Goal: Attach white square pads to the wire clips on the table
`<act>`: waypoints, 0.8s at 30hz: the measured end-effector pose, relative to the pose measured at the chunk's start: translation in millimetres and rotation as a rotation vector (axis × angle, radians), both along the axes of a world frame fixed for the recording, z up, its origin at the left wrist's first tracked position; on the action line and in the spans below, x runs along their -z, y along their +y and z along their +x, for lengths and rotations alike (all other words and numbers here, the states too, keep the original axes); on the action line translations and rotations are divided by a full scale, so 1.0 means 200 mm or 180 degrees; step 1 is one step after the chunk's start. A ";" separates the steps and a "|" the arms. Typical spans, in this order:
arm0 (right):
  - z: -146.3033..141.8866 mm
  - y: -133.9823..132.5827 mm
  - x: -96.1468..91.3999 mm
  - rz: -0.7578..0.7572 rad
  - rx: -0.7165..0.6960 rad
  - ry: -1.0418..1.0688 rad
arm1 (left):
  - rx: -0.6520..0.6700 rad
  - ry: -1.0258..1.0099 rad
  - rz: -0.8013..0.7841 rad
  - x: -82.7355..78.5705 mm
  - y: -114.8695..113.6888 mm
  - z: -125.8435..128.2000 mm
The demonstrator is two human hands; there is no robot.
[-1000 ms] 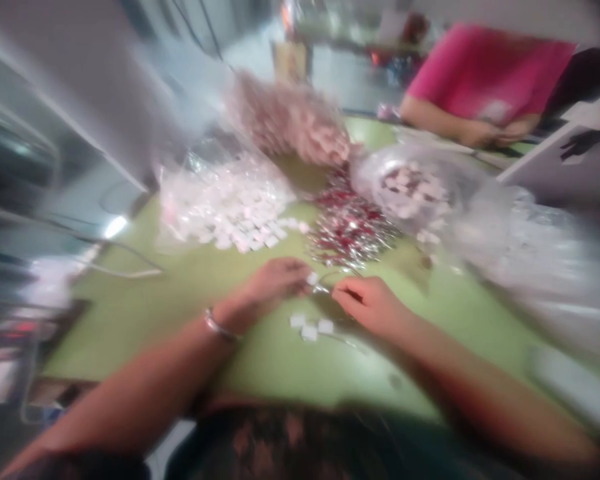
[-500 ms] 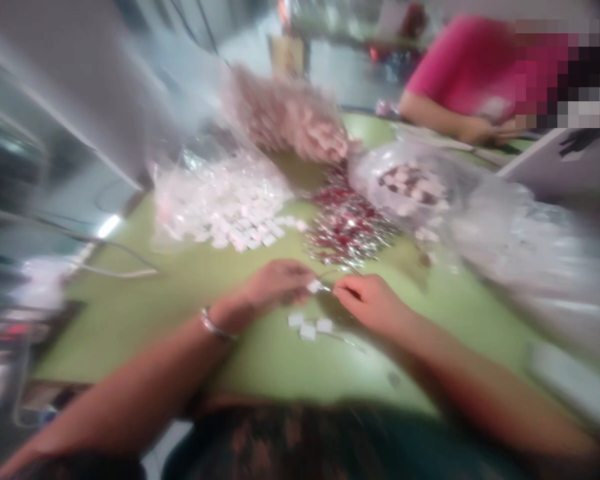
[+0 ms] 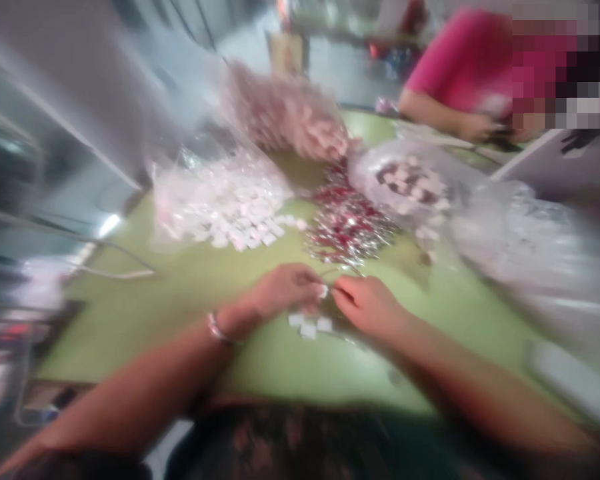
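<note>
My left hand is closed, its fingertips pinching a small white block. Close beside it, my right hand is closed on a thin wire or cord, which arcs between the two hands. The far ends of the cord are hidden by my fingers. Just below my hands, several small white blocks lie on the green table, with a thin strand trailing to their right. Beyond my hands is a heap of silver and red wire-like pieces.
A clear bag spills white blocks at the back left. Behind stands a bundle of pinkish pieces. Another plastic bag holds pink and brown pieces, with more plastic bags at right. Across the table sits a person in a pink top.
My left hand has shifted slightly right, its fingers now covering more of the white block and bringing it nearer my right hand. My right hand has hardly moved.
</note>
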State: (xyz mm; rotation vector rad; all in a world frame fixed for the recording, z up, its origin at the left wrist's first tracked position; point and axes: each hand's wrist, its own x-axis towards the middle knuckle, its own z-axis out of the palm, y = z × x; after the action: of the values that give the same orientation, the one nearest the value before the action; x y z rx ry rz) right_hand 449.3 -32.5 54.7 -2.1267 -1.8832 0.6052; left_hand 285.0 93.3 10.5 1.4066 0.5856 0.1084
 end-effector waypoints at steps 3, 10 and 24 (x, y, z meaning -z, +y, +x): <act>0.00 -0.01 0.02 0.0031 -0.0213 0.0012 | 0.0121 -0.0014 0.0073 -0.02 -0.02 0.00; 0.00 -0.02 0.01 -0.0244 -0.0234 0.0134 | 0.0334 0.0268 0.1623 -0.13 0.03 -0.01; 0.04 0.11 0.12 0.0294 -0.0248 -0.0699 | -0.0635 0.1135 0.4483 -0.01 0.33 -0.05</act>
State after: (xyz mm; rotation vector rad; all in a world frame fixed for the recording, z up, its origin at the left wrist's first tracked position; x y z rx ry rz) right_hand 456.9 -10.1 29.8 -2.1441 -2.0717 0.3021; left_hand 275.1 159.0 12.2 2.7560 1.0203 0.5055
